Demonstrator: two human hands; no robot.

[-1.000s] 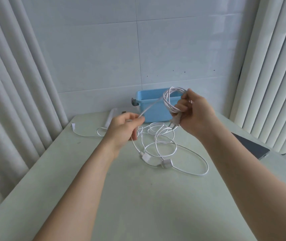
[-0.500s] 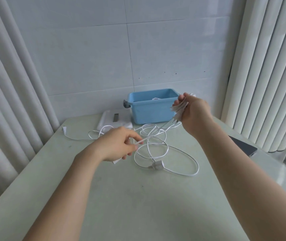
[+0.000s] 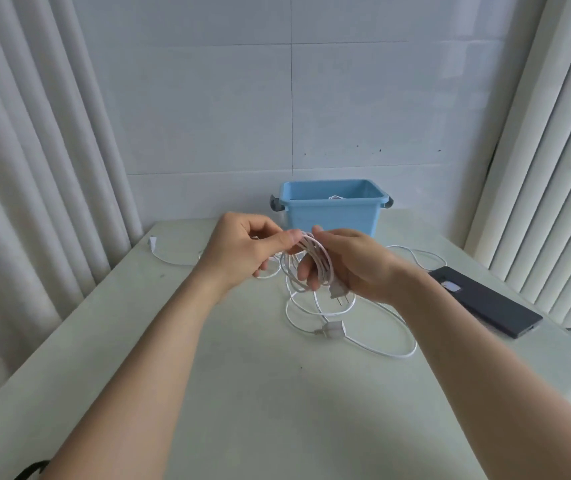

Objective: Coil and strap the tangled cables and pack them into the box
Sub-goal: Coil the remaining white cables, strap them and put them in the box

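Currently the largest item is the pale table (image 3: 242, 393). The blue box (image 3: 332, 216) stands at its far edge, and I take all positions from that box. A dark phone (image 3: 485, 308) lies to the right of the box and nearer to me.

My left hand (image 3: 242, 251) and right hand (image 3: 353, 268) meet just in front of the box, raised above the table. The coil (image 3: 318, 265) of white cable is looped round the curled fingers of my right hand. My left thumb and forefinger pinch its top strands.

The loose cable (image 3: 363, 344) lies in slack, overlapping loops on the table, nearer to me than the box and wholly outside it. The two-pin plug (image 3: 339, 292) hangs from the coil below my right palm. An inline block (image 3: 332, 330) rests among the loops.

Assessment: coiling is part done, and no strap is in view.

Risks noted:
- The crossed loops may cinch into a knot if I draw slack quickly.
- The inline block may snag on a loop.
- The turns may slide off my fingers if either grip slackens.
- The dangling plug could hook a strand.
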